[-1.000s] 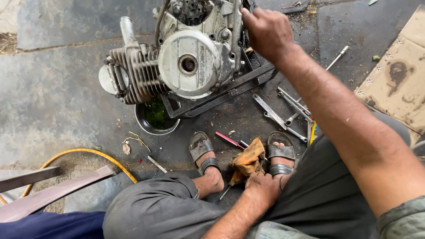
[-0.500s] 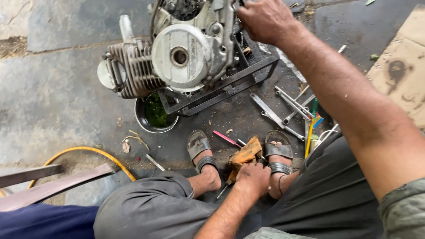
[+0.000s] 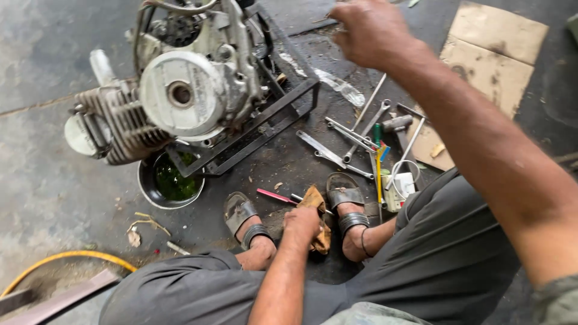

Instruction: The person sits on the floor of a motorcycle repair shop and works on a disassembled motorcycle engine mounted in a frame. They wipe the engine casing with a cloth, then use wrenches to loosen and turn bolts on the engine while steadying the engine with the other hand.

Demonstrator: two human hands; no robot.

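Lifted off engine, right hand; left hand grips rag.

You're looking down at a motorcycle engine sitting in a black metal frame on the concrete floor. Just below the engine, a round metal bowl is holding green liquid. To the engine's right, wrenches are lying scattered, with colourful screwdrivers beside them. Farther right, flattened cardboard is lying on the floor. Down-left of the engine, a yellow hose is curving past.
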